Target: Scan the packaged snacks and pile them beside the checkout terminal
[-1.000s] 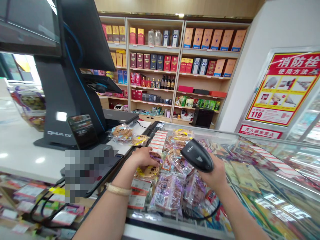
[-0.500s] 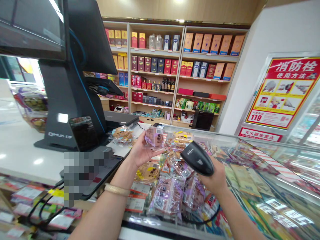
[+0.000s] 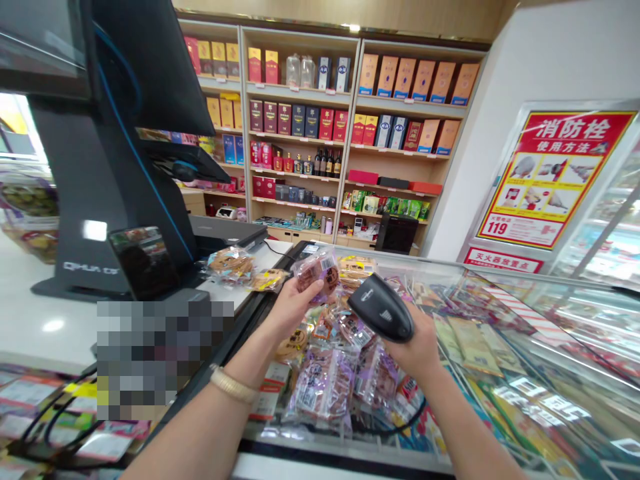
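Observation:
My left hand is closed on a clear-and-purple packet of brown round biscuits, with the thumb across its front. Its wrist wears a pale bangle. In my right hand is a black handheld barcode scanner, its head tilted left toward the packet but apart from it. Below both hands, several similar purple biscuit packets lie heaped on the glass-topped counter. A yellow-labelled packet lies behind the scanner. The scanner's grip is hidden by my fingers.
At left stands a dark cash-register terminal on a white counter, with more biscuit packets beside its base. A black cable loops over the glass. Shelves of boxed bottles line the back; a red fire-hydrant sign hangs right.
The packet has turned in my left hand, and the thumb now lies over its front. The view has shifted right. A yellow packet now shows at the white counter's edge, left of my hand.

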A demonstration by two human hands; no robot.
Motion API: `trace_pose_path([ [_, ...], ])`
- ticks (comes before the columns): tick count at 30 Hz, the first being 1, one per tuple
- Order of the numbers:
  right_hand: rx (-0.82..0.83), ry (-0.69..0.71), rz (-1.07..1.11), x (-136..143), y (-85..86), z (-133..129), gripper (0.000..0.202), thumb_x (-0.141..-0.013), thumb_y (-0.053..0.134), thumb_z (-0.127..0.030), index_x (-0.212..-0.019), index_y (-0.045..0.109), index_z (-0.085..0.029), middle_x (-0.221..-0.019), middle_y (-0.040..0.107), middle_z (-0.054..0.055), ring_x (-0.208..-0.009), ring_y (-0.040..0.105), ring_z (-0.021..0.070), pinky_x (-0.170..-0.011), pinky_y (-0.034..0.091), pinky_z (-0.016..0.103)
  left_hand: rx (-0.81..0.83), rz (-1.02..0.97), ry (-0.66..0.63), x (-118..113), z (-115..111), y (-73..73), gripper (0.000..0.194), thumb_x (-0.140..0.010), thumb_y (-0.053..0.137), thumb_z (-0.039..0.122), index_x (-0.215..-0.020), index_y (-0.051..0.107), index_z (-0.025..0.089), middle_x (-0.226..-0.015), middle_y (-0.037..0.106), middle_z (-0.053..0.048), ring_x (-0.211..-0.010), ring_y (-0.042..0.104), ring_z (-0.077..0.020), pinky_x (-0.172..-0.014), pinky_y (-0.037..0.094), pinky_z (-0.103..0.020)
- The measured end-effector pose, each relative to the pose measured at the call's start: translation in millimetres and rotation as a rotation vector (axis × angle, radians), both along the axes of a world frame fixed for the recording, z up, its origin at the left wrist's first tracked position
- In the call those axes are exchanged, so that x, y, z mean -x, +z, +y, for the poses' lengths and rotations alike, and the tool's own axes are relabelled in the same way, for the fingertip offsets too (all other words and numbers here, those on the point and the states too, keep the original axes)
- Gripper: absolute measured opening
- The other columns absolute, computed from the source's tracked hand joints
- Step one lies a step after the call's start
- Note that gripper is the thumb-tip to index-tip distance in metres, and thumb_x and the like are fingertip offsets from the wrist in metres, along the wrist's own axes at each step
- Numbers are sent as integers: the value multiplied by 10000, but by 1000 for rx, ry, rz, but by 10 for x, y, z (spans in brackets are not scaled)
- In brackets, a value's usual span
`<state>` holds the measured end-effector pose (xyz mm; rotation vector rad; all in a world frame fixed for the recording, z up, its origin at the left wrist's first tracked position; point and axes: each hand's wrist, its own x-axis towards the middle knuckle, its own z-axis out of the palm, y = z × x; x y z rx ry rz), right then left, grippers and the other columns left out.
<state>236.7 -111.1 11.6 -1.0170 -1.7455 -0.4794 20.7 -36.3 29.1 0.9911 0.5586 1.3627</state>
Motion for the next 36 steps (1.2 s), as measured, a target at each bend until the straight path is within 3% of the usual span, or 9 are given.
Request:
trace_pose_path([
  [6,42,-44,46,18,-3,-8,112,-758,565,-314,-727,583,-208,-644,641,37,-569,601,190,-528,449,276,-29,73,-10,-90,-9,-63,397,-638,810,151,-1024,718,141,-1022,732,-125,-936,699,-285,-743,590,-348],
  [15,64,-30,71,13,-19,13,111,-760,589,-318,-741,593,-209,-662,659,41,-588,625,202,-540,463,280,-46,46,-13,-123,-28,-90,414,-607,827,214,-998,712,143,-996,737,-115,-845,698,-252,-690,607,-355],
  [19,24,2,69,-18,-35,18,125,-771,600,-314,-826,621,-203,-721,691,47,-635,658,211,-563,495,282,80,-140,107,-35,84,-63,260,-714,693,107,-971,678,149,-962,737,-85,-851,703,-227,-727,617,-375],
  [23,4,8,45,-30,-38,11,113,-781,607,-322,-800,608,-210,-662,662,23,-571,630,193,-516,474,268,246,-372,179,220,324,-2,232,-770,519,-18,-906,652,116,-863,726,-87,-849,708,-192,-794,613,-341],
  [28,-22,-8,28,-20,-47,6,133,-780,601,-328,-716,562,-219,-592,605,-1,-510,582,169,-483,443,254,505,-581,145,498,564,-36,284,-977,407,225,-1118,601,73,-894,706,-153,-811,721,-196,-633,618,-237],
  [33,-36,-10,1,-34,-65,17,129,-785,599,-328,-733,557,-219,-605,602,-7,-518,582,162,-480,433,243,658,-576,121,592,630,-151,353,-987,379,283,-1196,549,56,-780,687,-118,-486,645,-112,-411,529,-141],
  [36,-36,-19,-10,-55,-79,26,138,-791,594,-338,-730,552,-221,-596,592,-10,-512,571,161,-479,429,244,715,-577,97,631,637,-189,352,-967,428,305,-1171,563,52,-711,671,-90,-392,585,-91,-344,481,-126],
])
